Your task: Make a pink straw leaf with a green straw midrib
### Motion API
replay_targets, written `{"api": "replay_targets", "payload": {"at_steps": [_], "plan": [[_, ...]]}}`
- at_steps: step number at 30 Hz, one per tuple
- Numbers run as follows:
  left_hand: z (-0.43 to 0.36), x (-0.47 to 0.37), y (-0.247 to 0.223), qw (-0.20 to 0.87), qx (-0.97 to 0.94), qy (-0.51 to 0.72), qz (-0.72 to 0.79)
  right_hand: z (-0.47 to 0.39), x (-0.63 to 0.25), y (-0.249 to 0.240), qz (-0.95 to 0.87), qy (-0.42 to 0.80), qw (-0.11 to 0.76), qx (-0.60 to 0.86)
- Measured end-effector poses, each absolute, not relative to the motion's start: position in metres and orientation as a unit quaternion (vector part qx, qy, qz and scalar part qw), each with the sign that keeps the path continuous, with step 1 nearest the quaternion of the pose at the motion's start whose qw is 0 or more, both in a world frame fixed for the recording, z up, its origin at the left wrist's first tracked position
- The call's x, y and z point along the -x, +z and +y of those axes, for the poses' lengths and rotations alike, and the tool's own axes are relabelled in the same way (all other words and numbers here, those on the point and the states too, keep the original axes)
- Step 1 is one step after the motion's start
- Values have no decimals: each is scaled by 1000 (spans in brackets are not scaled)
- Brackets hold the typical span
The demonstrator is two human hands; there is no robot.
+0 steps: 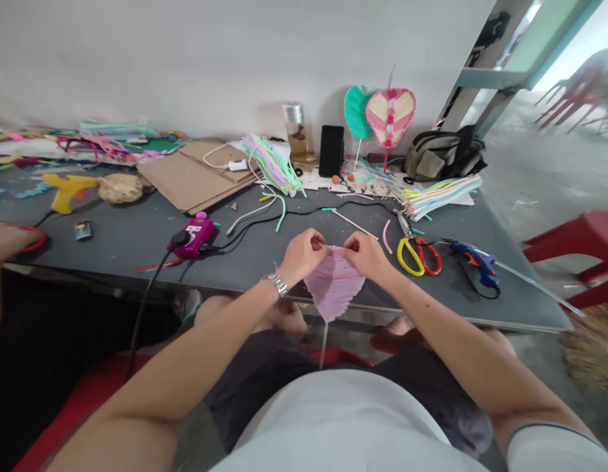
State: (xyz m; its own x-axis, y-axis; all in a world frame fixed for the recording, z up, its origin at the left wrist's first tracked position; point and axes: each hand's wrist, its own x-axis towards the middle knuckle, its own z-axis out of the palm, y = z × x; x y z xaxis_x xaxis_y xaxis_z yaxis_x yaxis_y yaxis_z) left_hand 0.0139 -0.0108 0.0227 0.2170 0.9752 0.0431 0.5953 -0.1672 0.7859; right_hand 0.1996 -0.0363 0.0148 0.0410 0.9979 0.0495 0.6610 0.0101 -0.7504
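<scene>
Left hand [303,254], right hand [369,254]: fingertips pinched closed on top edge of pink fan [336,288]. Fan: left of scissors [413,238], stick [324,341] downward. Advice: light, level pinch; pleats probably crease easily.

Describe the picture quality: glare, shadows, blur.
Head view: glare washes out the doorway; head view: the red stool looks soft, lacking crisp detail; head view: a faint shadow falls on the wall beside the green fan, and the pink fan is partly shaded.
</scene>
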Motion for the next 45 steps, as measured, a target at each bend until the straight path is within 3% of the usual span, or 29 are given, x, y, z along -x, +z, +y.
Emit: {"api": "replay_targets", "payload": {"at_steps": [8,25,45], "plan": [[-22,-3,-9,100,-837,296,450,-43,-202,-11,-756,89,274,588],[-22,-4,-13,36,-896,213,389,-51,-199,-11,-841,-89,144,513],[-27,-3,-13,-2,-907,196,373,-53,-201,-15,-831,-75,177,522]]}}
